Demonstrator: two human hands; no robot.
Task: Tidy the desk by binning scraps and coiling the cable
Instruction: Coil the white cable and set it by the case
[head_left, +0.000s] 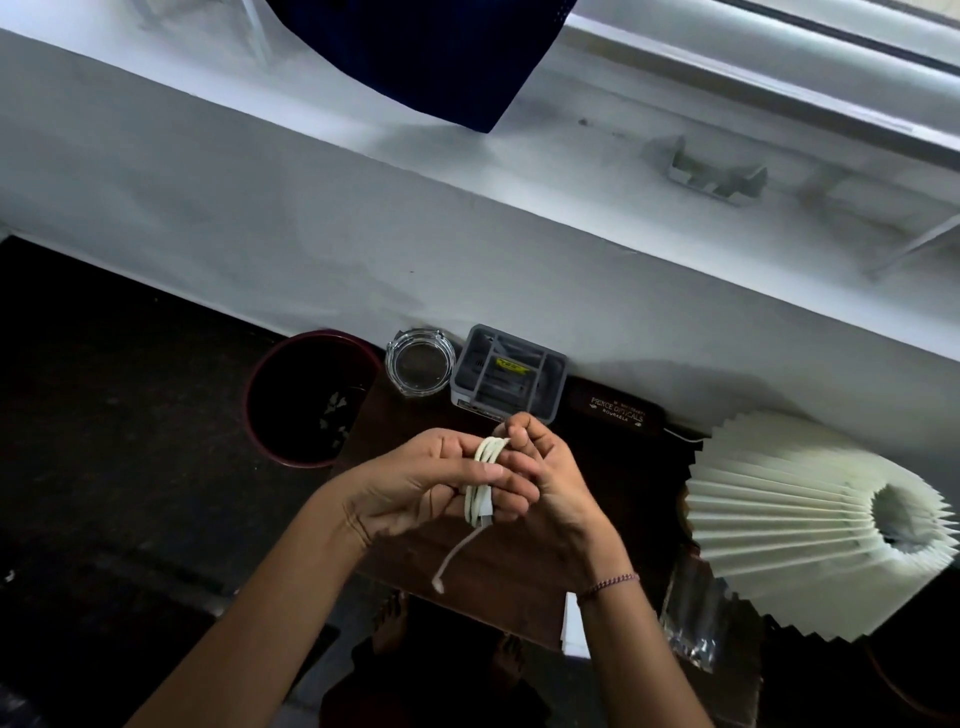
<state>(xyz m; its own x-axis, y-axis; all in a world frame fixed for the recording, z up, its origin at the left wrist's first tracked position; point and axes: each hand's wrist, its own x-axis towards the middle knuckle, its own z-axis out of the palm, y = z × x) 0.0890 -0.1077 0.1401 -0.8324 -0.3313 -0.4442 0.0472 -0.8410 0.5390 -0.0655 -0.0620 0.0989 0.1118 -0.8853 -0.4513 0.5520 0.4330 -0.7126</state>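
A white cable is wound in several loops around the fingers of my left hand, above the middle of the dark wooden desk. Its loose end with a small plug hangs down below the loops. My right hand pinches the top of the coil with thumb and fingers. A dark red bin stands on the floor left of the desk, with several white paper scraps lying at its bottom.
Along the wall stand a glass ashtray, a grey organiser tray and a dark glasses case. A pleated white lampshade fills the right side. A clear plastic wrapper and white paper lie at the desk's near right.
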